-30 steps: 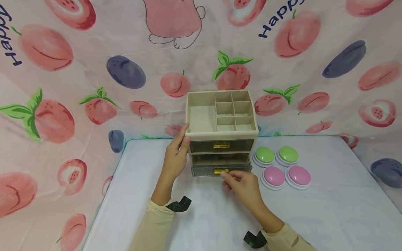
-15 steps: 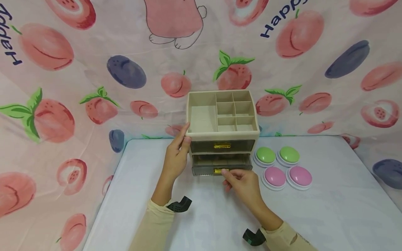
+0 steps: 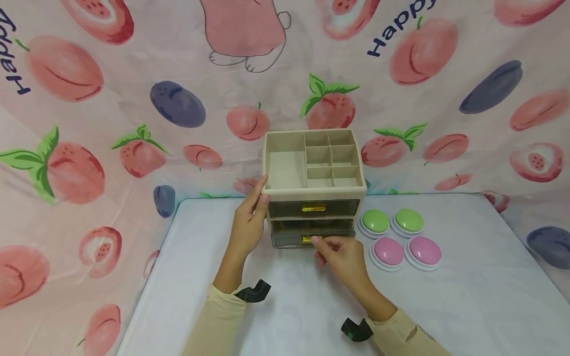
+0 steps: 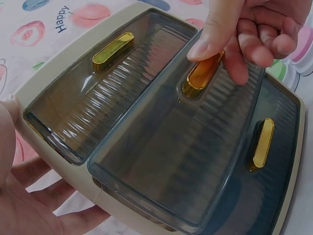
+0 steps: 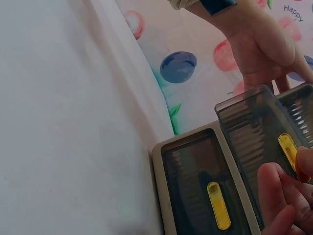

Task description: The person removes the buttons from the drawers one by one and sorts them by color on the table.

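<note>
A cream desktop organizer (image 3: 311, 190) has an open-compartment top and three smoky see-through drawers with gold handles. Its middle drawer (image 4: 161, 132) sticks partly out, while the top drawer (image 4: 110, 88) and bottom drawer (image 4: 274, 142) sit flush. With thumb and fingertips, my right hand (image 3: 345, 259) pinches the middle drawer's gold handle (image 4: 201, 78). My left hand (image 3: 250, 222) rests against the organizer's left side, its fingers extended along the wall and the thumb near the front edge. No contents show through the pulled-out drawer.
Right of the organizer, two green push-button domes (image 3: 375, 221) and two pink ones (image 3: 388, 251) stand on white bases. The white table (image 3: 481, 296) meets a fruit-printed cloth (image 3: 196, 59) behind and at the sides.
The middle drawer has slid slightly inward, with my right hand moving along on its handle. My left hand stays at the organizer's side.
</note>
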Motion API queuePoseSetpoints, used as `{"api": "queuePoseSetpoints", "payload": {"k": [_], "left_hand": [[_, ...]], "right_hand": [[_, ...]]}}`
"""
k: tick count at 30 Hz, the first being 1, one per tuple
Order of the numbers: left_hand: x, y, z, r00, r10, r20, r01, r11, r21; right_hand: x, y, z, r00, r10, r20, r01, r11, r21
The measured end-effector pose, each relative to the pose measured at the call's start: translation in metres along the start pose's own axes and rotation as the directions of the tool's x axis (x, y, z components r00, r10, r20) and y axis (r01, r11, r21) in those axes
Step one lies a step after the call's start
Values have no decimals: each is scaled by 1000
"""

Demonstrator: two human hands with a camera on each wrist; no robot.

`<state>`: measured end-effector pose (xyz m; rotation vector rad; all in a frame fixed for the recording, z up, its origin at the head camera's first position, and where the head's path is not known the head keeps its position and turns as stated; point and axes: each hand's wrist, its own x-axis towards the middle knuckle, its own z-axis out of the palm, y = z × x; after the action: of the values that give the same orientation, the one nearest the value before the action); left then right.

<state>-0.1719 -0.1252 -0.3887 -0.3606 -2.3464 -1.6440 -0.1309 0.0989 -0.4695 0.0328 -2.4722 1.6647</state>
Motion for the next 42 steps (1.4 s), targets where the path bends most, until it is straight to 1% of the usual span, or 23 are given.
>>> {"api": "queuePoseSetpoints", "payload": {"k": [6, 16, 24, 32, 35, 38, 42], "left_hand": [[0, -1, -1, 1000, 2, -3, -2, 1000, 6], [1, 0, 0, 1000, 21, 2, -21, 1000, -8], [1, 0, 0, 1000, 8, 0, -8, 1000, 4], [0, 0, 0, 1000, 12, -2, -12, 1000, -1], [0, 0, -1, 1000, 12, -2, -12, 1000, -4], [0, -1, -1, 1000, 11, 0, -11, 1000, -7], [0, -2, 0, 1000, 20, 2, -20, 1000, -15]], "right_hand": [[10, -2, 3, 1000, 3, 1, -3, 999, -35], [24, -2, 4, 1000, 18, -9, -18, 1000, -24], [30, 0, 4, 999, 49, 11, -48, 998, -29], [29, 2, 3, 995, 87, 44, -86, 996, -22], [25, 10, 3, 989, 118, 88, -116, 993, -27], [18, 21, 3, 979, 161, 125, -154, 986, -58], [11, 34, 3, 968, 203, 146, -194, 978, -70]]}}
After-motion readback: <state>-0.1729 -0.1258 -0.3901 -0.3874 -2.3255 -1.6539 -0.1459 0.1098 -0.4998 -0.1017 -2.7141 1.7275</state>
